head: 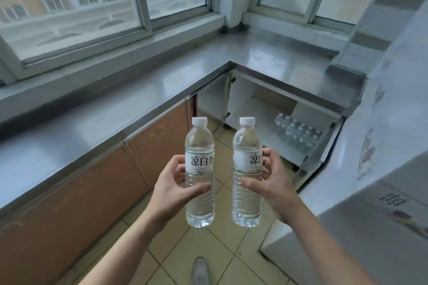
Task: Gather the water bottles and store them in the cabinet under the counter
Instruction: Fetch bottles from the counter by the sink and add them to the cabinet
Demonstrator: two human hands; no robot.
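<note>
The open cabinet (pixel 273 118) under the table's (pixel 139 90) inner corner already held a stack of water bottles (pixel 298 133). You carried two more upright above the floor: your left hand (pixel 176 183) wrapped fingers around the left bottle (pixel 199 169), your right hand (pixel 271 180) around the right bottle (pixel 247 169). Both awaited storing.

Two water bottles up, one per hand, right by the open cabinet

The left hand (pixel 172 188) is wrapped around the left bottle (pixel 199 172) and the right hand (pixel 269 184) around the right bottle (pixel 247 172), both upright with white caps on, side by side but not touching, over the tiled floor (pixel 208 250). Behind them the steel worktop (pixel 111 109) runs under the windows and turns the corner, and the open cabinet (pixel 261 109) underneath has a bunch of stored bottles (pixel 298 133) packed together inside. A shoe (pixel 200 271) pokes in at the bottom edge.
</note>
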